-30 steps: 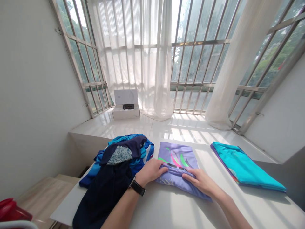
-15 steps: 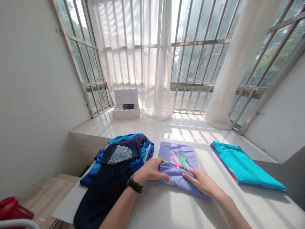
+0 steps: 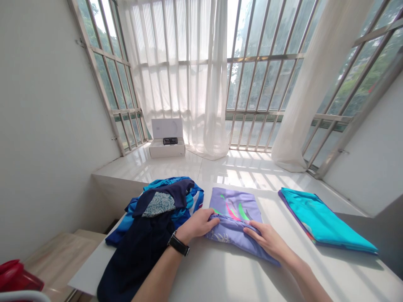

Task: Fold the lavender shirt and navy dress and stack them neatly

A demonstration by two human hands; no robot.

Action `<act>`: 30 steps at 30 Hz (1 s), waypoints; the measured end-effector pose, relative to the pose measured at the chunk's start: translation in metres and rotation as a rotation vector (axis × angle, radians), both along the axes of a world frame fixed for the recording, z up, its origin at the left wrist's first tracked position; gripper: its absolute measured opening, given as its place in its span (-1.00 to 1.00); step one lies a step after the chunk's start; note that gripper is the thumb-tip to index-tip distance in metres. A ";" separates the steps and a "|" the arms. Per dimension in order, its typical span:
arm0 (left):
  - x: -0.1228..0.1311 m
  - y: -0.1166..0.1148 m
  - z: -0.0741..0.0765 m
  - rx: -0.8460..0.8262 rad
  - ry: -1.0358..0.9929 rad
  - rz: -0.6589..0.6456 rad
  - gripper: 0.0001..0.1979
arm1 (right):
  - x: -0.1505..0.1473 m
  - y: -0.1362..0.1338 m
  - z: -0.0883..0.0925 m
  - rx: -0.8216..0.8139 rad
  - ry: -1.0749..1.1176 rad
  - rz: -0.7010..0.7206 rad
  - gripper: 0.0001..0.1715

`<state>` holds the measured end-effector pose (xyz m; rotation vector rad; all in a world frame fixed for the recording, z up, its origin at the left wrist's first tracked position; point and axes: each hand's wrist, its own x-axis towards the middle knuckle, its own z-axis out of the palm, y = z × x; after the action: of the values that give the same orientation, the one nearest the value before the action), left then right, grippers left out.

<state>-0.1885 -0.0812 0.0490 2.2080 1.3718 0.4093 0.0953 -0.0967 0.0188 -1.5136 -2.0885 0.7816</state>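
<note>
A lavender T-shirt (image 3: pixel 234 202) with a pink and green print lies flat on the white table (image 3: pixel 217 277), its lower part folded up over the print. My left hand (image 3: pixel 199 225), with a black wristwatch (image 3: pixel 178 244) on its wrist, grips the fold's left side. My right hand (image 3: pixel 266 240) holds the fold's right side. Left of the shirt is a heap of blue garments (image 3: pixel 166 188) with a dark navy garment (image 3: pixel 135 260) spilling towards me. A folded turquoise garment (image 3: pixel 324 221) with a purple edge lies to the right.
Behind the table runs a glossy white ledge (image 3: pixel 145 170) holding an open white box (image 3: pixel 166 144) with a dark item inside. Sheer curtains (image 3: pixel 217 79) and barred windows stand beyond it. A red object (image 3: pixel 15 279) sits low at the left, beside the table.
The fold bulged half a second ago and now lies flatter on the shirt. Both hands have shifted slightly with it.
</note>
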 end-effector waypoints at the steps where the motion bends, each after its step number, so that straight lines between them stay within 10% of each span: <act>1: 0.000 0.000 0.000 0.004 0.011 -0.001 -0.69 | 0.000 0.000 -0.001 -0.002 0.001 0.002 -0.50; 30: -0.001 0.000 -0.002 0.021 0.099 0.033 -0.68 | 0.013 0.003 -0.005 -0.045 -0.096 -0.053 -0.32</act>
<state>-0.1898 -0.0814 0.0471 2.2521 1.4638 0.3308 0.1078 -0.0935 0.0134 -1.6532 -2.1031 0.7547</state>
